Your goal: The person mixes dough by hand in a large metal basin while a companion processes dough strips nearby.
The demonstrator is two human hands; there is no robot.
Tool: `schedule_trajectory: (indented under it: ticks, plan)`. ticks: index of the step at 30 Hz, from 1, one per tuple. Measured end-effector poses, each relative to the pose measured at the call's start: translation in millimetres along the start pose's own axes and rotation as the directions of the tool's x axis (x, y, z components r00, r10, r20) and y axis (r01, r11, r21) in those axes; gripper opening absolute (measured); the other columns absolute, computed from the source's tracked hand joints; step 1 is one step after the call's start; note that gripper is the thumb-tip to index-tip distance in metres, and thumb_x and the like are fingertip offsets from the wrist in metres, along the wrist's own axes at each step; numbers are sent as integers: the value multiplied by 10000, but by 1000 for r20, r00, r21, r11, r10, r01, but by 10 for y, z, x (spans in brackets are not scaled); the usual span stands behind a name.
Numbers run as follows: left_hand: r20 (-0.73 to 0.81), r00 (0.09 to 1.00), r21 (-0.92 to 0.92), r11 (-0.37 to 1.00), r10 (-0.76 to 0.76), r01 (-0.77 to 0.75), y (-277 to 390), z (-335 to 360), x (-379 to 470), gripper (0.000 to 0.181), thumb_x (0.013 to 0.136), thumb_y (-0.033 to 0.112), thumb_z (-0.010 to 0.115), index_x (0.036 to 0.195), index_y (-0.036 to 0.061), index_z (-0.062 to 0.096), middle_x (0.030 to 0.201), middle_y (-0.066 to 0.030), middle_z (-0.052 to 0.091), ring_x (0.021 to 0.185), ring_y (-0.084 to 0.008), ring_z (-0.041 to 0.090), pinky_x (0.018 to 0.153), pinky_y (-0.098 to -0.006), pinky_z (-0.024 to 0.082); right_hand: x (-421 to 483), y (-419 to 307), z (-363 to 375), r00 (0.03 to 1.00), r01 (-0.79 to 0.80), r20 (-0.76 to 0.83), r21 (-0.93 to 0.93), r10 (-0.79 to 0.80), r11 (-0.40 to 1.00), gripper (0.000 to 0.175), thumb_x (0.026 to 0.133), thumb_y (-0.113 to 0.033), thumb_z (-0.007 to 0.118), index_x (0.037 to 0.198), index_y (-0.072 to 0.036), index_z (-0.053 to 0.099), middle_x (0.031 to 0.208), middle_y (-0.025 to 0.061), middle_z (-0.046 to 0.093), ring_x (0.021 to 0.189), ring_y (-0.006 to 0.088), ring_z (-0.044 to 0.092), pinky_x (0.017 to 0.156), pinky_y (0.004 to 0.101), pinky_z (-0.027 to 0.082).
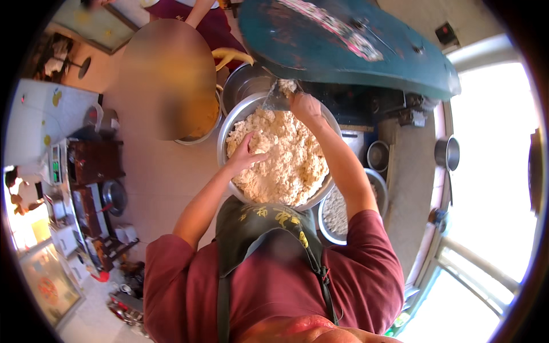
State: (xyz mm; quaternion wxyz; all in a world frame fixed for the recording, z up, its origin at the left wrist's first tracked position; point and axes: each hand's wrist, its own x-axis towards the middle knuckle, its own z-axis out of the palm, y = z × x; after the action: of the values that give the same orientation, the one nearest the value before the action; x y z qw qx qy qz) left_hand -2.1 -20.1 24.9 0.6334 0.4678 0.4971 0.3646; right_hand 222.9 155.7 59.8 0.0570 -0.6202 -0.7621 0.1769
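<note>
A large metal basin (222, 148) full of pale, crumbly dough (285, 158) sits in front of my body. On the left side of the basin, my left hand (245, 156) curls its fingers around a lump of the dough. At the far rim, my right hand (305, 107) grips a flat, partly see-through scraper (275, 102), with a clump of dough beside its blade. Behind it, under the edge of a green machine housing (343, 47), stands another metal bowl (242, 83).
At the far left, a co-worker in a dark red apron is beside a metal bowl with orange-yellow contents (208, 122); a blur covers part of this area. Right of my basin stands a metal basin of pale crumbs (335, 212). A small metal bowl (378, 156) lies beyond it.
</note>
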Motion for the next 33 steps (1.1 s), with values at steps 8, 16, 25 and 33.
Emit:
schedule_trajectory:
  ticks: [8,16,25,33]
  plan:
    - [8,992,-66,990,123,-122,-255,-296,39,653,802,117,807,1343,83,443,1143,-27,516,914,-91,475,790,-249,454,-240,-111,-23,996,-64,-60,-95,59,993,344,1007,-373,441,1025,-88,633,787,247,690,775,439,682,675,551,543]
    - [79,997,-172,985,-4,18,-294,-345,175,668,795,97,797,1337,54,407,1152,-72,535,948,-132,519,831,-274,459,90,-175,194,989,-72,-131,-71,62,995,371,1002,-380,477,1046,-46,632,765,279,665,756,453,667,656,551,532]
    - [-9,1000,-182,983,-26,24,-389,-277,319,586,780,90,804,1237,27,443,1146,-125,558,1089,-185,549,905,-330,477,188,-275,134,989,-27,-148,-113,10,993,340,1004,-347,491,1063,-38,620,750,281,657,729,464,652,639,548,530]
    - [-52,999,18,1000,9,-8,-382,-243,312,517,819,187,814,1197,47,490,1064,-139,620,920,-198,626,801,-334,522,201,-283,312,993,-56,-105,-114,44,992,354,1004,-361,489,1096,-43,617,766,296,654,713,467,653,600,561,517]
